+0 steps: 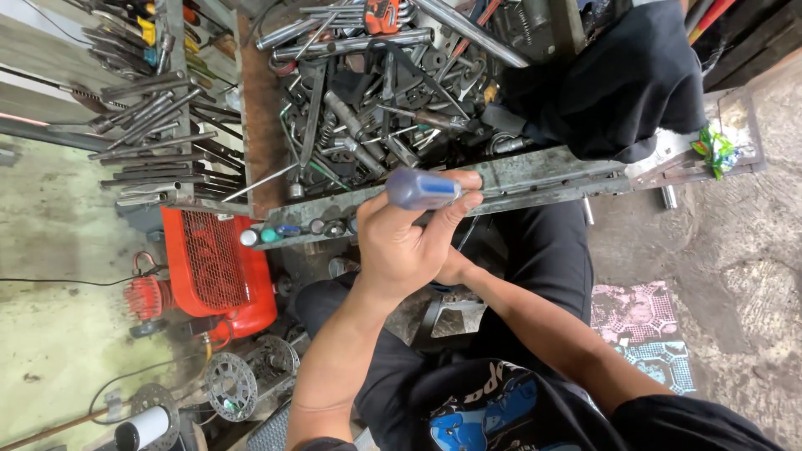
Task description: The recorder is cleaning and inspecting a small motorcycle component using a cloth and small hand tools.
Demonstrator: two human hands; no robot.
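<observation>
The fingers [458, 194] of the left hand [405, 242] are clenched round a blue-and-grey screwdriver handle [422, 189], thumb lying along its top, so the tool sits raised in front of the metal rail [535, 179] that edges the tool tray. The right hand [455, 269] is tucked in behind and below the left wrist; only its back and a knuckle or two show, so I cannot tell whether its fingers are curled on anything. It looks like the tool has just been picked and is about to be put to work lower down, near the grey metal part [455, 317] resting between the knees; the next move would call for turning the tip downward and finding its seat, with the hidden hand steadying the piece. The screwdriver's shaft and tip are out of sight behind the palm, so its type is unknown. Beyond the rail lies a jumble of wrenches and sockets [376, 100], a dark cloth [626, 75] draped at one end, and a row of small sockets [292, 230] along the ledge. An orange compressor [209, 267] stands on the floor, partly cut off by the tray.
</observation>
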